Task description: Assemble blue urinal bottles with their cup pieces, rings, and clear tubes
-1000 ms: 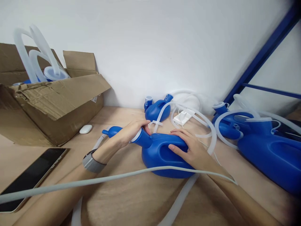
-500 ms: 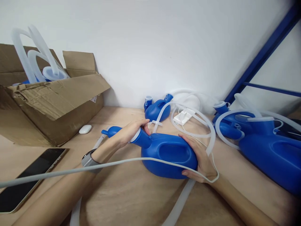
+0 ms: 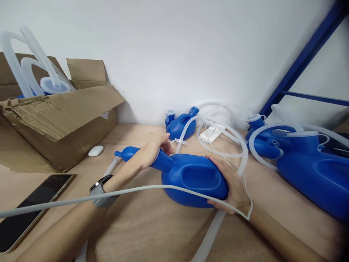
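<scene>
A blue plastic urinal bottle (image 3: pixel 177 169) lies on its side on the table, its neck tilted up to the left. My left hand (image 3: pixel 154 151) is closed over the mouth of the neck, palm against the opening and fingers curled at the far side. The mouth itself is hidden behind that hand. Around the bottle's rounded base, my right hand (image 3: pixel 233 182) is wrapped with the thumb underneath. Just beyond the neck, a white cap strap (image 3: pixel 180 141) sits at a clear hose (image 3: pixel 188 127). A blue bulb-shaped piece (image 3: pixel 129 153) on a hose lies behind my left forearm.
An open cardboard box (image 3: pixel 81 134) with hoses stands left, near a phone (image 3: pixel 35 207) and a white case (image 3: pixel 95 151). More blue bottles (image 3: pixel 180 125) stand at the wall and right (image 3: pixel 308 178). A power strip (image 3: pixel 212 134) lies behind. A pale cable (image 3: pixel 122 191) crosses in front.
My left hand has shifted over the bottle's mouth, covering the white rim that showed before. The right hand keeps its hold on the base. The view has shifted slightly.
</scene>
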Tool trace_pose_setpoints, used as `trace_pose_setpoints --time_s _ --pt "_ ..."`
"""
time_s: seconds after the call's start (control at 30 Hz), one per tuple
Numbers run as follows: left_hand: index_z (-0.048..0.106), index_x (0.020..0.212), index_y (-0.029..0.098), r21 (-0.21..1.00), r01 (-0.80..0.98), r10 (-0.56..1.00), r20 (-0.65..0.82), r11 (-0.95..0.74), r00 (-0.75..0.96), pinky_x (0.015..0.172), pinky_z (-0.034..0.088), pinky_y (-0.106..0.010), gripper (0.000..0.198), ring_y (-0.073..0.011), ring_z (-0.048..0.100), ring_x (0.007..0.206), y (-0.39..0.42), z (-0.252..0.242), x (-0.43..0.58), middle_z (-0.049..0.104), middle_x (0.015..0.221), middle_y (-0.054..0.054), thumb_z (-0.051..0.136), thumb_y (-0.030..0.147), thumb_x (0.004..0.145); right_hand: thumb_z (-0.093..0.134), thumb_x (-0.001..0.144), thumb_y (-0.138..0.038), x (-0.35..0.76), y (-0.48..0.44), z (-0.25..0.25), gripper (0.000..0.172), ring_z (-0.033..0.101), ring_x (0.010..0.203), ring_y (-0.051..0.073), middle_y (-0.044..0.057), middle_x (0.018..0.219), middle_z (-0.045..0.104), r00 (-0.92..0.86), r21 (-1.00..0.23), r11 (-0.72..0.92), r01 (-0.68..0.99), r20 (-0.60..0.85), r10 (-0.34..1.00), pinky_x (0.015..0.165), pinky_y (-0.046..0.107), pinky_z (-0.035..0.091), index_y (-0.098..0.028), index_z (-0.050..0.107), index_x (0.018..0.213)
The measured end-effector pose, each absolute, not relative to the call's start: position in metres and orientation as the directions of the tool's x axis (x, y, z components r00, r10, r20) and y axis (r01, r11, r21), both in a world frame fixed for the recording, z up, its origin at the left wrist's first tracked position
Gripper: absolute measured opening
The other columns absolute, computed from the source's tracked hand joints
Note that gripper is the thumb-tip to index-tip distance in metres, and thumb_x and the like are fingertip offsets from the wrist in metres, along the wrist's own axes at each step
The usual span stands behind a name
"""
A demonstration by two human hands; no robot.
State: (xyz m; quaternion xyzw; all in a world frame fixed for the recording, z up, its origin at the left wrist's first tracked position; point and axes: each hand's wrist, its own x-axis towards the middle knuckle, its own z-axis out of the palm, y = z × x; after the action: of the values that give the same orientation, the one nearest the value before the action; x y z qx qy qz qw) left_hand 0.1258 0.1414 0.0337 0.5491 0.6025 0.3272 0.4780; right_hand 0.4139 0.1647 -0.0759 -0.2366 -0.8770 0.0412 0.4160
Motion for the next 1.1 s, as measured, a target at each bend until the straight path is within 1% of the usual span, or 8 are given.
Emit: trace_pose_setpoints --time_s 0.13,0.23,0.4,0.6,0.8,0.9,1.0,1.1 --pt "0.063 0.092 0.007 0.908 0.373 0.973 -0.225 0.189 0.055 0.079 0.043 -0.013 0.103 0.0021 0.055 0.077 0.142 0.034 0.126 0.071 0.102 -0.008 0.009 0.091 0.067 0.065 0.083 -0.071 0.415 0.161 -0.074 0.097 0.053 0.134 0.04 0.02 0.148 0.05 -0.545 -0.257 0.88 0.399 0.705 0.453 0.111 0.056 0.045 -0.019 0.035 0.158" --pt "0.064 0.092 0.008 0.898 0.392 0.969 -0.241 0.199 0.06 0.079 0.043 -0.014 0.104 0.0015 0.055 0.076 0.145 0.031 0.124 0.072 0.099 -0.008 0.007 0.091 0.066 0.064 0.084 -0.069 0.416 0.161 -0.072 0.095 0.052 0.135 0.041 0.019 0.149 0.049 -0.566 -0.257 0.879 0.403 0.684 0.459 0.112 0.056 0.044 -0.019 0.034 0.159" --pt "0.066 0.088 0.01 0.877 0.438 0.97 -0.24 0.196 0.046 0.08 0.04 -0.015 0.101 0.0011 0.054 0.077 0.147 0.029 0.124 0.07 0.094 -0.005 0.007 0.089 0.068 0.063 0.085 -0.067 0.415 0.161 -0.068 0.092 0.053 0.135 0.037 0.016 0.148 0.051 -0.57 -0.243 0.894 0.377 0.699 0.431 0.111 0.049 0.046 -0.02 0.035 0.159" --pt "0.067 0.092 0.012 0.86 0.494 0.983 -0.176 0.123 0.06 0.094 0.04 -0.014 0.087 -0.001 0.055 0.096 0.14 0.041 0.127 0.071 0.11 -0.004 0.013 0.078 0.078 0.065 0.084 -0.06 0.414 0.161 -0.067 0.09 0.053 0.135 0.038 0.017 0.148 0.051 -0.574 -0.222 0.897 0.382 0.704 0.418 0.109 0.05 0.048 -0.018 0.034 0.158" --pt "0.071 0.098 0.014 0.852 0.515 0.979 -0.173 0.095 0.107 0.1 0.039 -0.016 0.083 -0.0028 0.056 0.105 0.143 0.043 0.126 0.07 0.118 -0.002 0.017 0.075 0.08 0.066 0.084 -0.057 0.413 0.16 -0.067 0.09 0.055 0.132 0.041 0.019 0.146 0.051 -0.571 -0.217 0.892 0.396 0.702 0.425 0.107 0.052 0.05 -0.017 0.035 0.158" --pt "0.07 0.111 0.019 0.903 0.411 0.975 -0.191 0.127 0.118 0.097 0.041 -0.017 0.086 -0.0056 0.058 0.11 0.144 0.037 0.124 0.067 0.124 -0.003 0.019 0.08 0.077 0.066 0.084 -0.06 0.413 0.161 -0.067 0.09 0.055 0.132 0.041 0.021 0.145 0.052 -0.569 -0.217 0.891 0.399 0.703 0.426 0.107 0.053 0.05 -0.015 0.037 0.156" --pt "0.06 0.129 0.024 0.966 0.199 0.963 -0.2 0.163 0.181 0.094 0.045 -0.017 0.095 -0.0089 0.059 0.115 0.147 0.031 0.122 0.06 0.135 -0.006 0.018 0.086 0.072 0.066 0.085 -0.063 0.418 0.167 -0.068 0.089 0.055 0.132 0.039 0.021 0.146 0.052 -0.581 -0.192 0.903 0.385 0.71 0.399 0.107 0.05 0.049 -0.013 0.04 0.154" --pt "0.05 0.14 0.025 0.981 0.003 0.95 -0.187 0.192 0.252 0.091 0.05 -0.017 0.1 -0.0099 0.06 0.118 0.153 0.026 0.12 0.053 0.145 -0.008 0.018 0.089 0.069 0.067 0.084 -0.067 0.43 0.178 -0.069 0.094 0.057 0.13 0.037 0.02 0.145 0.053 -0.624 -0.157 0.907 0.39 0.679 0.386 0.109 0.048 0.049 -0.015 0.036 0.157"
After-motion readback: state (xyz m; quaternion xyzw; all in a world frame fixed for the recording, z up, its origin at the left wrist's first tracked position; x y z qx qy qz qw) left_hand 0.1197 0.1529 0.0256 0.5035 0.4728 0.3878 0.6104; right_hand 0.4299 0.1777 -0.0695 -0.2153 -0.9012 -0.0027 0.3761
